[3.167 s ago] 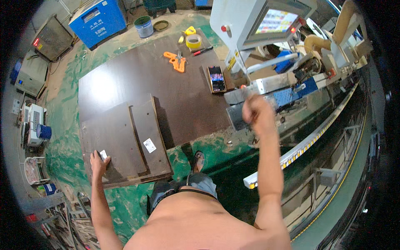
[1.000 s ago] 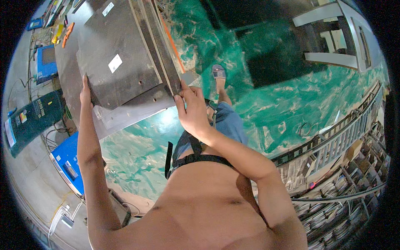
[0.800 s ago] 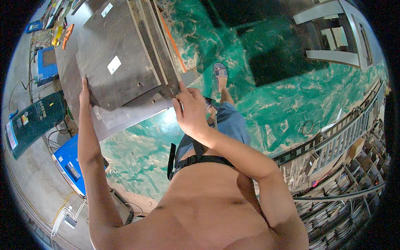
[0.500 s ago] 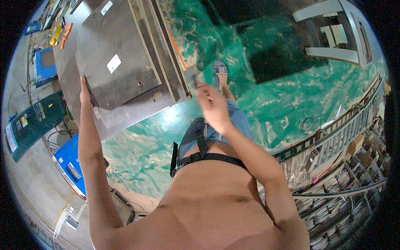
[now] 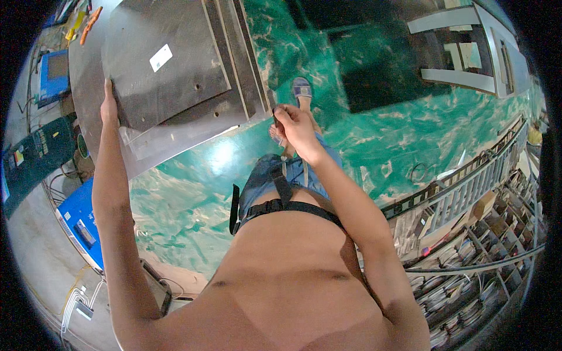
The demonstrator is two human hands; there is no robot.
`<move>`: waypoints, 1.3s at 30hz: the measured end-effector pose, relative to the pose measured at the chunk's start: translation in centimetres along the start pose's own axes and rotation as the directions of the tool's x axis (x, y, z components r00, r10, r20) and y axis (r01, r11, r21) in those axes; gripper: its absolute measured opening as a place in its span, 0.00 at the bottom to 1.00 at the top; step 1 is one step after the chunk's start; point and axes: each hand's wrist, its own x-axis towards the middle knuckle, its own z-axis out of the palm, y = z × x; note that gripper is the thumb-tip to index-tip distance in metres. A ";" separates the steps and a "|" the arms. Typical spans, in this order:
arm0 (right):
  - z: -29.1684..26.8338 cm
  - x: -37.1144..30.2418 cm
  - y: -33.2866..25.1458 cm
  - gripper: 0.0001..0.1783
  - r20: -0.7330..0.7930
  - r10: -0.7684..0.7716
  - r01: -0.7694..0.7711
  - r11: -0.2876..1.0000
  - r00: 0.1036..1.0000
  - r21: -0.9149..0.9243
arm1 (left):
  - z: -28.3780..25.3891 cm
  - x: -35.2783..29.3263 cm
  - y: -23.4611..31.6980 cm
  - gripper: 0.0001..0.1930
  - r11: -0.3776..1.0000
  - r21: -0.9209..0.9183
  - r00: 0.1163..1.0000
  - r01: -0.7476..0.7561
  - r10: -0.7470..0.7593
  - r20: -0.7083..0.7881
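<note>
My left hand point(image 5: 109, 111) rests on a dark metal panel point(image 5: 149, 96) with a white label point(image 5: 161, 57), near its left edge. Seen nearly edge-on, that hand has a finger stretched out along the surface. At the panel's near right corner, my right hand point(image 5: 297, 130) is closed in a pinch. Between its thumb and fingers is a small flat dark piece point(image 5: 275, 113), mostly hidden by the fingers; its kind cannot be made out. It is at the panel's right edge, but whether it touches the metal is unclear.
Orange-handled tool point(image 5: 91, 25) and a yellow tool point(image 5: 74, 26) lie at the far left. Blue machine boxes point(image 5: 82, 222) and cables stand left. A metal-framed unit point(image 5: 462, 76) stands far right on the green floor point(image 5: 374, 140). A ladder-like rack point(image 5: 468, 196) and stacked parts line the right.
The panel sits slightly higher and the whole view has shifted. My right hand, blurred before with a grey flat piece sticking out, is now sharper and lower beside the corner, the piece mostly covered.
</note>
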 end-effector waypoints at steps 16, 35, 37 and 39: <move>1.7 1.0 -1.1 0.16 -0.115 -0.423 0.294 0.777 0.899 -0.557 | 0.6 -0.8 0.6 0.55 0.993 0.119 0.994 0.020 -0.007 -0.109; 3.3 6.5 -6.4 0.16 -0.204 -0.577 0.300 0.657 0.791 -0.692 | 0.3 -1.6 0.9 0.50 0.976 0.219 0.992 0.000 0.028 -0.124; 3.3 8.3 -5.5 0.17 -0.200 -0.521 0.175 0.582 0.830 -0.794 | 0.5 -1.8 0.9 0.49 0.962 0.271 0.989 -0.029 0.066 -0.129; 4.4 8.0 -6.5 0.16 -0.142 -0.547 0.264 0.595 0.825 -0.759 | 0.2 -2.0 1.1 0.48 0.946 0.322 0.985 -0.035 0.088 -0.151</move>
